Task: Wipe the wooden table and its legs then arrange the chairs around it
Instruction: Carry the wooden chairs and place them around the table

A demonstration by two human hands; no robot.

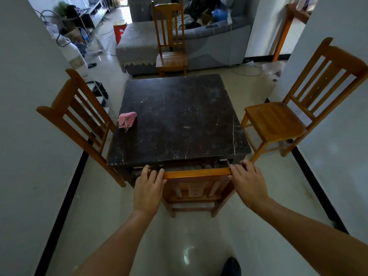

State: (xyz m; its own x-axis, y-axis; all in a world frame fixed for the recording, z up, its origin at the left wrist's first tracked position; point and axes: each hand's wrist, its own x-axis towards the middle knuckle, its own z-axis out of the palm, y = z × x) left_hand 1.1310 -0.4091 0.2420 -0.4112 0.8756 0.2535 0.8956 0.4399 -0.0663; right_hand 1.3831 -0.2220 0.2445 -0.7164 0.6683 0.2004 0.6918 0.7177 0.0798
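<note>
- Left hand [148,184], right hand [247,180]: apart, gripping top-rail ends of orange wooden slatted chair [197,173].
- Rail just beside near edge of dark scratched wooden table [179,116].
- Pale glossy floor [189,246] lies behind chair.

Grey sofa [219,46], red stool [119,31] behind.

A home: grey sofa [209,42] behind a dining table [175,116].

The single head-worn view looks forward and steeply down, close above the table [177,116], wide-angled.
</note>
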